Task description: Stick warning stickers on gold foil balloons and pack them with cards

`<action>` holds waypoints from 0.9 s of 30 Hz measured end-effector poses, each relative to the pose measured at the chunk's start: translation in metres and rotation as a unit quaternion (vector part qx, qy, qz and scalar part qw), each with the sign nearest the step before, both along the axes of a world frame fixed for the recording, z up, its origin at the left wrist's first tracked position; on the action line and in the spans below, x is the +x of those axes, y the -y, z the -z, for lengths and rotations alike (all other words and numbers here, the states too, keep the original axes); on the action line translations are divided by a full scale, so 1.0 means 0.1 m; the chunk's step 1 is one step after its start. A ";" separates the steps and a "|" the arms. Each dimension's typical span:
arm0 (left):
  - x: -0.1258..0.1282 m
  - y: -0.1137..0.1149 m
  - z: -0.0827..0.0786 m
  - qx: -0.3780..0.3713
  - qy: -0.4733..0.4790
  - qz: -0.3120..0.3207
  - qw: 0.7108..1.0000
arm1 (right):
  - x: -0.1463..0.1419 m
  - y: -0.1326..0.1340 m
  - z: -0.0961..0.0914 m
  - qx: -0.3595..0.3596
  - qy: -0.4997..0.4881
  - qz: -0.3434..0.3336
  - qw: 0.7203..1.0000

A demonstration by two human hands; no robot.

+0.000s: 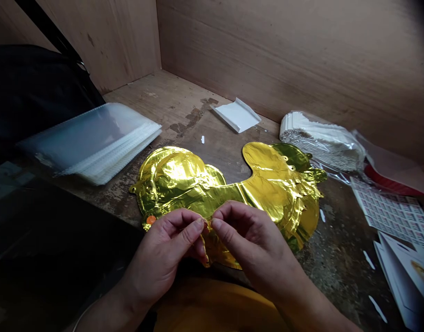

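Note:
A flat, uninflated gold foil balloon point(232, 184) lies on the worn wooden table point(184, 115) in front of me. My left hand point(170, 253) and my right hand point(249, 240) meet at its near edge. Both pinch the foil between thumb and forefinger, the fingertips almost touching. A small orange spot point(151, 219) shows on the foil by my left hand.
A stack of clear plastic bags point(97, 143) lies at the left. A white folded paper point(237, 115) sits at the back. At the right are a bagged bundle of white strips point(319, 138), a sticker sheet point(395, 214) and white cards point(409, 276). Wooden walls enclose the table.

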State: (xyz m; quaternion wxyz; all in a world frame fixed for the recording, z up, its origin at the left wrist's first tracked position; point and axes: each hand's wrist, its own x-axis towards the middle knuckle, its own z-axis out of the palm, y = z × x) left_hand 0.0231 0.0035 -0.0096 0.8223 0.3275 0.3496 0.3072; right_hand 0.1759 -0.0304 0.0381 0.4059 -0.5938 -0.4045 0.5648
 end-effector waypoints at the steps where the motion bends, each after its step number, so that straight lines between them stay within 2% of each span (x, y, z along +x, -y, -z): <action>1: 0.00 0.00 0.00 -0.009 0.007 0.001 1.000 | 0.00 0.00 0.00 0.001 0.001 0.001 1.000; 7: -0.09 -0.03 0.02 -0.046 0.084 0.029 0.995 | 0.04 -0.01 -0.04 0.024 0.051 0.014 0.998; 12: -0.12 -0.13 -0.03 0.037 0.007 0.047 0.998 | 0.08 -0.03 -0.11 0.048 0.122 -0.048 0.990; 18: -0.09 -0.21 -0.13 0.132 -0.102 0.095 0.981 | 0.11 -0.05 -0.16 0.071 0.207 -0.106 0.970; 22: -0.10 -0.21 -0.15 0.157 -0.131 0.105 0.973 | 0.12 -0.05 -0.16 0.076 0.229 -0.128 0.962; 27: -0.11 -0.22 -0.18 0.152 -0.142 0.112 0.972 | 0.14 -0.06 -0.16 0.070 0.242 -0.134 0.958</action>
